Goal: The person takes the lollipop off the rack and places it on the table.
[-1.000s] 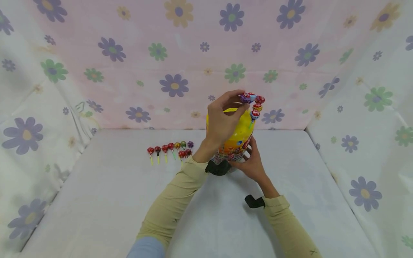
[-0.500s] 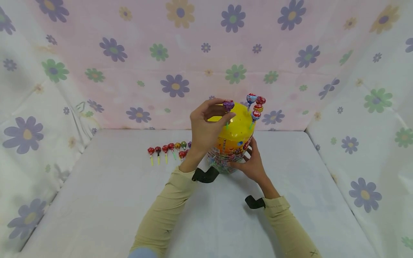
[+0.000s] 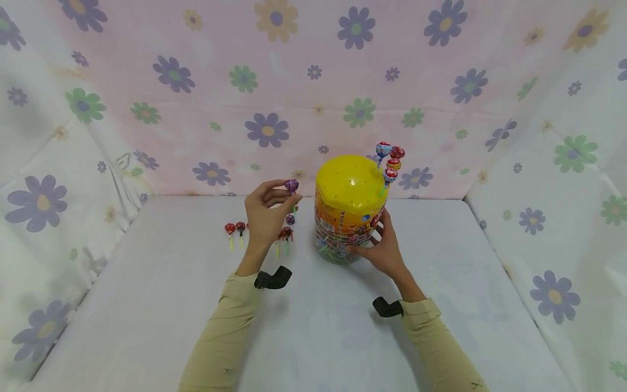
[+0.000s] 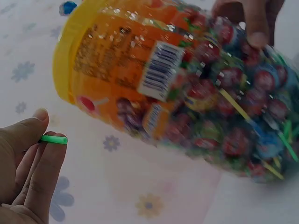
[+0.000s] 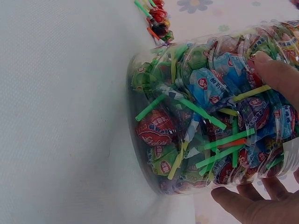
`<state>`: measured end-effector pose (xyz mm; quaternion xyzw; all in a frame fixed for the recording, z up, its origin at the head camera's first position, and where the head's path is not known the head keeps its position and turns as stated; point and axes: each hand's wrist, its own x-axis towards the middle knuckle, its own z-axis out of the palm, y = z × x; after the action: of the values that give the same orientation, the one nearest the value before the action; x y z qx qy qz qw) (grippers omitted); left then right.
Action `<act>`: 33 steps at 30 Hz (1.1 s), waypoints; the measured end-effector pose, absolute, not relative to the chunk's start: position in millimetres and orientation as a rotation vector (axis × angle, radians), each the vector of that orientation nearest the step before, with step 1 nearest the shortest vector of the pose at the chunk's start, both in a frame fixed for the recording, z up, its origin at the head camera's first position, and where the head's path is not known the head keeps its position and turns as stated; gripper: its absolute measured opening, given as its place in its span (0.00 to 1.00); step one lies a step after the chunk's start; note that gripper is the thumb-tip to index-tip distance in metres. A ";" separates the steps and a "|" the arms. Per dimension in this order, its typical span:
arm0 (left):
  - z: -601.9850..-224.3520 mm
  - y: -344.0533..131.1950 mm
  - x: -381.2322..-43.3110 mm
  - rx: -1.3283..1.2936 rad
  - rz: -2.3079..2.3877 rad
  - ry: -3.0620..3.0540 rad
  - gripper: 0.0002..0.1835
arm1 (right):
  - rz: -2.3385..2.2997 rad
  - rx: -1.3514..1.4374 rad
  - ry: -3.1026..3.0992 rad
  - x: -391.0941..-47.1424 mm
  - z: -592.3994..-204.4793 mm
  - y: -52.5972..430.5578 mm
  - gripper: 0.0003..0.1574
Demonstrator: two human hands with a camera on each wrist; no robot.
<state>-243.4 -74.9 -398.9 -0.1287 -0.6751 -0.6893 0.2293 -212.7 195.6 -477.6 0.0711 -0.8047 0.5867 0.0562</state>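
Note:
A purple-wrapped lollipop (image 3: 292, 185) with a green stick is pinched between thumb and fingers of my left hand (image 3: 266, 212), left of the jar. Only its green stick (image 4: 55, 139) shows in the left wrist view. My right hand (image 3: 384, 247) grips the lower right side of a clear jar (image 5: 210, 116) full of wrapped lollipops. The jar stands upright, with an orange label (image 4: 121, 70) and a yellow lid (image 3: 351, 182) dotted with small holes. Several lollipops (image 3: 393, 164) stick up from the lid's right edge, their wrappers red, blue and yellow.
Loose lollipops lie on the white table (image 3: 147, 305) left of the jar: red ones (image 3: 230, 229), a purple one (image 3: 290, 219) and others partly behind my left hand. Flowered cloth (image 3: 196, 109) walls the table at the back and both sides.
My left hand has moved left and down, from above the lid to beside the jar, carrying the purple lollipop. The right hand and the jar have stayed in place.

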 end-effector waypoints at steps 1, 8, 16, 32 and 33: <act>-406.2 -80.0 -242.4 -0.311 -1.902 -1.886 0.20 | 1.782 0.211 -2.444 -212.7 -477.3 195.3 0.71; -460.8 -111.5 -241.1 -0.078 -1.890 -2.033 0.21 | 1.800 0.201 -2.434 -213.3 -476.8 194.2 0.71; -508.7 -131.3 -243.5 0.109 -1.645 -2.262 0.19 | 1.784 0.191 -2.442 -210.6 -476.7 193.5 0.68; -521.7 -129.0 -243.4 0.202 -1.482 -2.407 0.20 | 1.809 0.202 -2.447 -198.5 -450.6 185.6 0.68; -520.8 -129.0 -243.0 0.205 -1.476 -2.418 0.20 | 1.802 0.200 -2.449 -199.8 -453.7 186.2 0.69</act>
<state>-243.0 -129.0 -520.8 0.0715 -0.8417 -0.5138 0.1498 -199.8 186.2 -453.7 0.0657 -0.8027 0.5908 0.0472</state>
